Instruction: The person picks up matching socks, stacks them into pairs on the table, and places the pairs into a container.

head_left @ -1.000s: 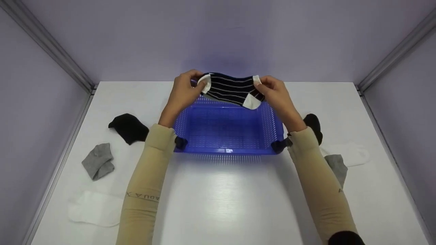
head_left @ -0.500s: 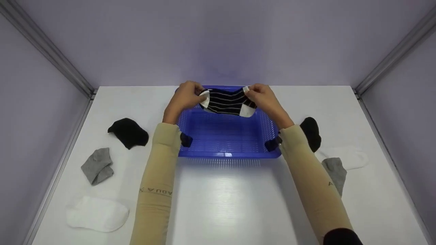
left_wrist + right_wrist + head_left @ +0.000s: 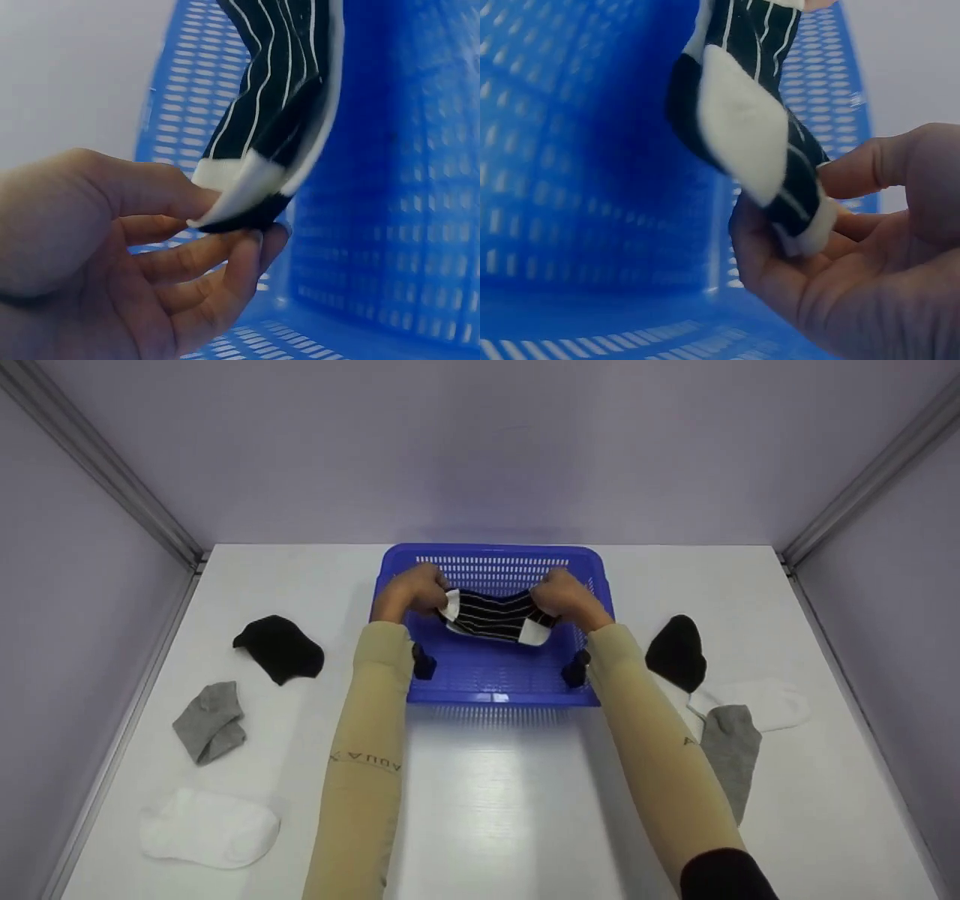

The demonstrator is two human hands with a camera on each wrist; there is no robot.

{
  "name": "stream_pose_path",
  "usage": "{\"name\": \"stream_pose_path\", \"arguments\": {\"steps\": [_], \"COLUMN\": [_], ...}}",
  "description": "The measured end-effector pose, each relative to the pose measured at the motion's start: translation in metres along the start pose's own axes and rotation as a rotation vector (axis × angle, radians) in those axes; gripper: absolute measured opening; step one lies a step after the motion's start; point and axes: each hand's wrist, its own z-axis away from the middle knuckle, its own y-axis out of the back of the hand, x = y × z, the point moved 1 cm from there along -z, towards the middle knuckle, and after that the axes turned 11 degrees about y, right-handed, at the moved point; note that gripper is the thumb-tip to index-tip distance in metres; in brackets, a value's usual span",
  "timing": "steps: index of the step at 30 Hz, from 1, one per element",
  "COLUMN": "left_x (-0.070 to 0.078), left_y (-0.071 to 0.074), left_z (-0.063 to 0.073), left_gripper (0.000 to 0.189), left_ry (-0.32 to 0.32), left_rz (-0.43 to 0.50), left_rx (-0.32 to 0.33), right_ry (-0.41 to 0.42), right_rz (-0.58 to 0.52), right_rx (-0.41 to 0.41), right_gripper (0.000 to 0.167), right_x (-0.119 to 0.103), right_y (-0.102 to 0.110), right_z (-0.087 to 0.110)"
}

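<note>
A black sock with thin white stripes and white toe and heel patches (image 3: 491,615) is stretched sideways inside the blue plastic basket (image 3: 495,549). My left hand (image 3: 416,589) pinches its white toe end; the left wrist view shows thumb above and fingers below the cloth (image 3: 262,97). At the other end my right hand (image 3: 564,596) grips the cuff beside the white heel patch (image 3: 742,124). Basket walls with slotted holes surround both hands in the wrist views. The sock's underside is mostly hidden.
On the left of the white table (image 3: 480,810) lie a black sock (image 3: 281,649), a grey sock (image 3: 211,724) and a white sock (image 3: 210,829). To the right are a black sock (image 3: 677,652), a grey sock (image 3: 731,754) and a white sock (image 3: 765,705). Walls enclose the table.
Both hands have lowered the striped sock from above the basket's back rim down into the basket, coming nearer to me. The hands have drawn slightly closer together. The other socks lie as before.
</note>
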Motion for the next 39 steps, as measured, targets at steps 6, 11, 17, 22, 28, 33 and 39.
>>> {"name": "stream_pose_path", "arguments": {"steps": [6,11,17,22,28,33,39], "left_x": [-0.009,-0.002,0.002,0.001,0.019,0.031,0.023], "left_y": [-0.007,-0.012,-0.013,-0.012,-0.007,-0.012,-0.023], "left_z": [-0.005,-0.006,-0.006,-0.004,0.002,0.005,0.006], "left_gripper": [0.034,0.012,0.031,0.036,0.037,0.013,0.042], "left_ry": [0.115,0.146,0.175,0.196,0.094,-0.027,0.070], "left_rz": [-0.027,0.022,-0.016,-0.075,-0.120,-0.130,-0.175], "left_rx": [0.031,0.004,-0.005,0.034,0.164,0.141,-0.093], "right_ry": [-0.015,0.010,0.010,0.022,0.112,0.186,0.088], "right_rz": [0.084,0.158,0.177,0.221,0.394,0.484,0.452], "right_rx": [0.035,0.056,0.075,0.081,0.151,0.080,-0.111], "right_gripper": [0.028,0.034,0.036,0.037,0.034,0.014,0.046], "right_x": [0.011,0.015,0.016,0.013,0.001,-0.007,-0.005], "right_y": [-0.009,-0.011,-0.014,-0.015,-0.007,-0.012,-0.027], "right_z": [-0.007,-0.012,-0.013,-0.008,-0.001,0.001,0.004]}}
